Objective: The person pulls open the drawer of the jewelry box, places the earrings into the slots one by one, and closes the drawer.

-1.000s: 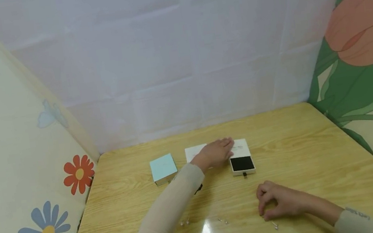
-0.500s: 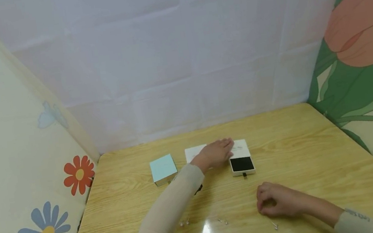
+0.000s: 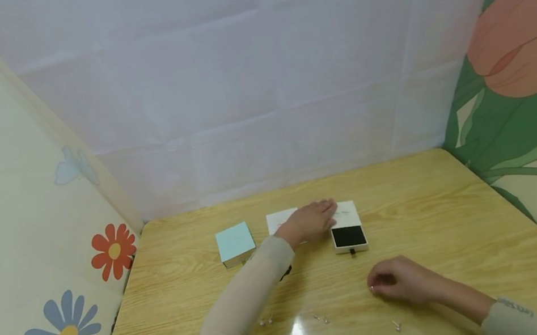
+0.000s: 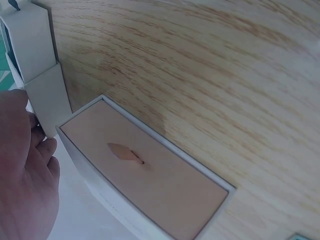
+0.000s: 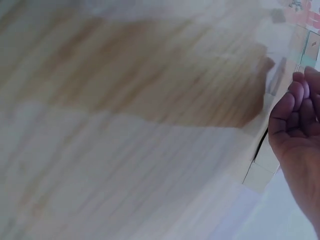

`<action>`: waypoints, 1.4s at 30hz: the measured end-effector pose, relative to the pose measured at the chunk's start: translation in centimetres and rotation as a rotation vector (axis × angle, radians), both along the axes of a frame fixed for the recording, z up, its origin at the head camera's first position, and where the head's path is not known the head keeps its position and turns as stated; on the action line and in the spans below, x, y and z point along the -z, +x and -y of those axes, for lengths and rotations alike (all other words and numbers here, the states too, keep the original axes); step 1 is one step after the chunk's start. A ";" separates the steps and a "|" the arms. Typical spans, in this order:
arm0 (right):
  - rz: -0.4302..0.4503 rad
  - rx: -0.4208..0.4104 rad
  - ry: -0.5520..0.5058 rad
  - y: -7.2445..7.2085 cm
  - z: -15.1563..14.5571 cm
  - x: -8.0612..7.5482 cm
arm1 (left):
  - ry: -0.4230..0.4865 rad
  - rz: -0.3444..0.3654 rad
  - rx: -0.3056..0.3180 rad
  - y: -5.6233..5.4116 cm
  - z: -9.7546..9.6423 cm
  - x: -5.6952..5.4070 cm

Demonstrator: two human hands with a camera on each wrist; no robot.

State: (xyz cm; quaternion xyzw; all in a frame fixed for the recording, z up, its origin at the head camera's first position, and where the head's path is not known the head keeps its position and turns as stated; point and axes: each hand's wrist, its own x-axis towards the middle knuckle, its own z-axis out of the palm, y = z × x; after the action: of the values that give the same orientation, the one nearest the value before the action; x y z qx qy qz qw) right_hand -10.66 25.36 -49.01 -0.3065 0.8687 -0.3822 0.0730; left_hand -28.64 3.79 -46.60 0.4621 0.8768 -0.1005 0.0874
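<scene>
My left hand point(image 3: 309, 222) reaches across to the white drawer box point(image 3: 344, 214), its fingers extended and touching the box's left side. The box's drawer is out, showing a black pad point(image 3: 348, 236) and a dark pull tab. In the left wrist view the fingertips lie against the white box point(image 4: 47, 95). My right hand point(image 3: 403, 280) is raised over the table, thumb and index finger pinching a small shiny earring point(image 3: 372, 288). Most of that earring is hidden by the fingers. Another small earring point(image 3: 397, 326) lies on the table in front of this hand.
A second white box point(image 3: 282, 218) sits partly under my left forearm; its pinkish inlay point(image 4: 160, 175) with a tab shows in the left wrist view. A light blue box point(image 3: 235, 242) stands farther left. Small earrings point(image 3: 270, 320) and thin-stemmed pieces point(image 3: 326, 319) lie near the front.
My right hand has pinched the earring from the tabletop and lifted slightly away from it. The left hand stays in place at the white box.
</scene>
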 end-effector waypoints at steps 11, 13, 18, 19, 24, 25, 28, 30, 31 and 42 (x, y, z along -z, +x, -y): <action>0.026 0.094 0.047 -0.6 0.2 -0.4 | 0.009 0.013 0.003 0.2 0.0 -0.5; 0.051 0.133 0.048 -0.7 0.3 -0.4 | 0.013 0.012 0.005 0.2 0.0 -0.5; 0.018 0.195 0.052 -1.0 0.6 -0.5 | 0.012 0.000 0.007 0.1 0.0 -0.3; 0.005 0.204 0.046 -1.1 0.6 -0.6 | 0.013 -0.002 0.008 0.1 0.0 -0.3; -0.064 0.250 -0.009 -1.4 0.9 -0.6 | 0.013 0.001 0.004 0.0 0.0 0.0; -0.080 0.260 -0.017 -1.5 0.9 -0.6 | 0.012 0.004 0.001 0.0 0.0 0.0; -0.139 0.294 -0.025 -1.8 1.2 -0.7 | 0.015 0.007 -0.009 -0.1 -0.1 0.1; -0.162 0.319 -0.023 -2.0 1.3 -0.8 | 0.017 0.005 -0.012 -0.1 -0.1 0.1; -0.168 0.333 -0.019 -2.1 1.4 -0.9 | 0.021 0.006 -0.013 -0.1 -0.1 0.1; -0.256 0.369 -0.019 -3.0 2.1 -1.3 | 0.014 0.030 -0.032 -0.2 -0.2 0.1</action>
State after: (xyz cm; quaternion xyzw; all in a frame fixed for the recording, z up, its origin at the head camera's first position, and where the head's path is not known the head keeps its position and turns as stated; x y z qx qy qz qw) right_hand -13.64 23.31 -47.75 -0.1889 0.9086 -0.3554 -0.1119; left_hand -28.82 3.99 -46.71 0.4500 0.8834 -0.0862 0.0988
